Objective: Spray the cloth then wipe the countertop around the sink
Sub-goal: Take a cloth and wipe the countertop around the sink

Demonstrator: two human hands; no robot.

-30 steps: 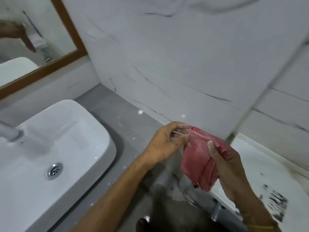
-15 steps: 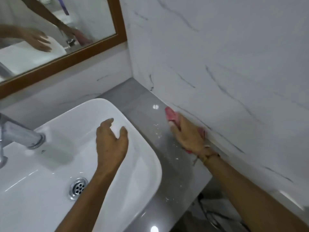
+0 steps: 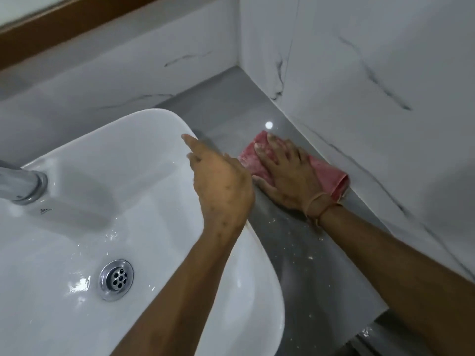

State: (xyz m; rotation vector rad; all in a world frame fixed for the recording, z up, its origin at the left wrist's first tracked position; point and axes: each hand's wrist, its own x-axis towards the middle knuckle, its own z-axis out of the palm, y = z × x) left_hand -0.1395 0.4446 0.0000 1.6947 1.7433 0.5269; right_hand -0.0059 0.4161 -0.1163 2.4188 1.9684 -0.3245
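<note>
The right hand (image 3: 288,176) pressed the crumpled pink cloth (image 3: 331,179) flat, fingers spread, on the glossy grey tabletop (image 3: 303,253) between the white ceramic sink (image 3: 154,129) and the marble wall. The left hand (image 3: 221,183) hovered, loosely open, holding nothing. Firm, overlapping strokes toward the white specks would likely work best.

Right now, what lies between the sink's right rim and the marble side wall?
In the head view, a strip of grey countertop flecked with white specks lies there; on it the right hand presses the red cloth flat, near the wall.
</note>
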